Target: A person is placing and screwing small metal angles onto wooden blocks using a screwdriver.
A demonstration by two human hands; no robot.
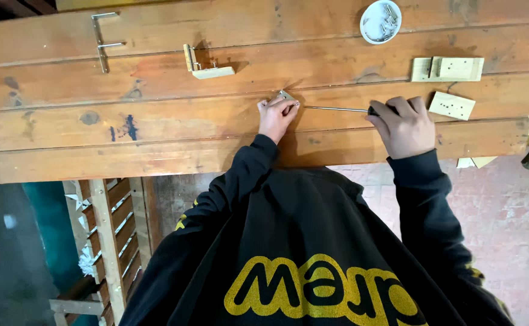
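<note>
Near the middle of the frame, the left hand [277, 116] was curled shut over a small pale wooden piece [285, 95] with a metal corner, pinning it against the plank workbench [155, 130]; only the piece's tip showed above the fingers. Just to the right, the right hand [404, 124] was closed around the dark handle of a screwdriver [337, 109], whose thin shaft ran level leftward until its tip met the held piece. Both arms wore black sleeves. In the upper centre-left of the frame lay an L-shaped wooden bracket [207, 65], apart from the hands. Farther toward the upper left lay a grey metal bracket [102, 41]. At the top right sat a white round dish [380, 21] holding small metal screws. Below it, at the right, lay a pale wooden assembly with drilled holes [448, 69], and just under that a small drilled wooden block [451, 105], close beside the right hand.
</note>
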